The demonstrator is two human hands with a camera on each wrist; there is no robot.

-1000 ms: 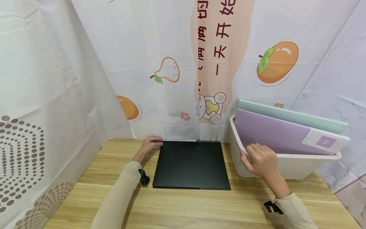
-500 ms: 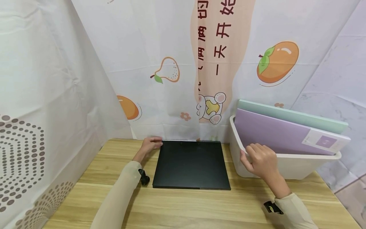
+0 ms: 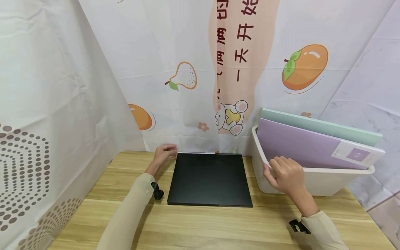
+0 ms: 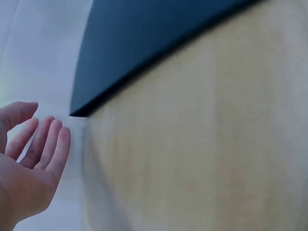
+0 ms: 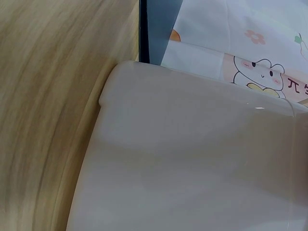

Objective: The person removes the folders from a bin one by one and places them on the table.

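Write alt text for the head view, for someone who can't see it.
A person's right hand grips the near left corner of a white bin; a flat purple item and a flat mint-green item lean in it. The left hand, holding nothing, is beside the far left corner of a black panel lying on a wood-grain table.

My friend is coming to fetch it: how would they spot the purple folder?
On the wood-grain table, find the white bin on the right side. The purple folder stands inside, on the near side. Unlike the mint-green folder behind it, it shows a pale label at its right end.
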